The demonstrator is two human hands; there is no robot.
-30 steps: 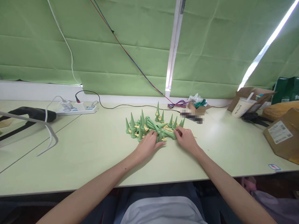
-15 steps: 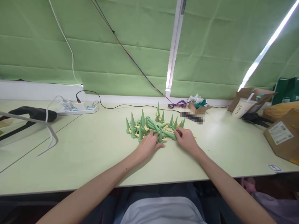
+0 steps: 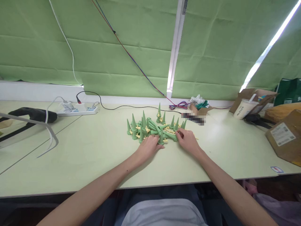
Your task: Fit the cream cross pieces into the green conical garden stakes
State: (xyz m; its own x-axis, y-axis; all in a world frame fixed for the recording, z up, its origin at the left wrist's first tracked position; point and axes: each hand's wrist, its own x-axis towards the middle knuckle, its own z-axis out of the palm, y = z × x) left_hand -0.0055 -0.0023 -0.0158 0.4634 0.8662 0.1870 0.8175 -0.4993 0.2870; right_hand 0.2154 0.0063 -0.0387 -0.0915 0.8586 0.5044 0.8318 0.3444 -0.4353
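A pile of green cone-shaped plastic spikes (image 3: 150,127) with small yellow parts lies on the pale green table (image 3: 94,150); some cones stand upright, others lie flat. My left hand (image 3: 148,147) rests palm down at the pile's near edge, fingers touching a lying green cone. My right hand (image 3: 188,141) sits at the pile's right side, its fingertips on a green cone; whether the fingers grip it is unclear.
A white power strip (image 3: 77,110) with cables lies at the back left. A black handled tool (image 3: 33,114) is at the far left. Small cardboard boxes (image 3: 199,108), a cup (image 3: 243,108) and a brown parcel (image 3: 283,135) stand on the right.
Both hands have shifted only slightly at the pile's near edge; the left hand's fingers have curled a little closer to the cones.
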